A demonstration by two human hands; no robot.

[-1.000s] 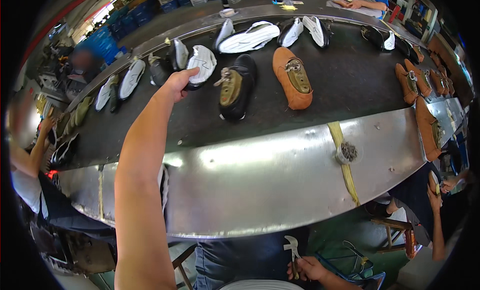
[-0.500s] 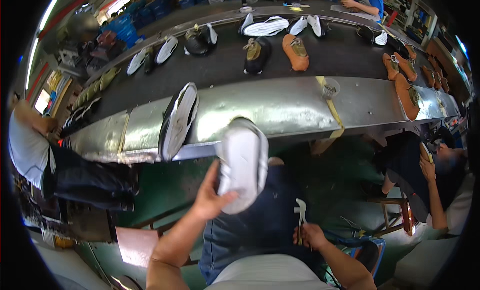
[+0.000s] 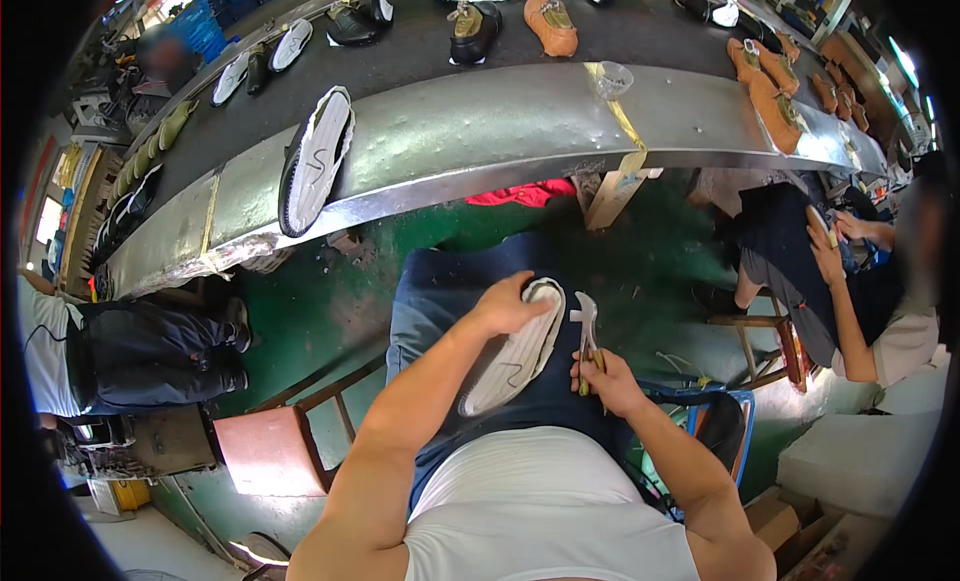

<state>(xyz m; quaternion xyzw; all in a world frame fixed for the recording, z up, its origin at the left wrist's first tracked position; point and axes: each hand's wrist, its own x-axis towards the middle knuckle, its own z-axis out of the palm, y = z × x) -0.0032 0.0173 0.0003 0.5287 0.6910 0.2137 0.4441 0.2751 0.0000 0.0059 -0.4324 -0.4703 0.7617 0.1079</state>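
Observation:
A lasted shoe (image 3: 515,359) rests over my lap with its pale, unsoled underside facing up. My left hand (image 3: 512,307) is closed round its far end. Close by on the right, my right hand (image 3: 608,381) grips the handles of a pair of lasting pincers (image 3: 587,326). The metal head of the pincers points away from me, just beside the shoe and apparently apart from it. Another black shoe (image 3: 318,166) lies sole side up on the metal edge of the bench, ahead and to the left.
Black shoes (image 3: 473,33) and orange-brown shoes (image 3: 550,26) stand on the dark belt beyond the metal bench edge (image 3: 480,111). A clear cup (image 3: 612,81) sits on that edge. A pink-topped stool (image 3: 270,451) is at my left. Co-workers (image 3: 850,291) sit right and stand left.
My left hand has brought the shoe down and nearer, from in front of the bench edge to my lap. My right hand with the pincers has come up beside it. The view has tilted lower.

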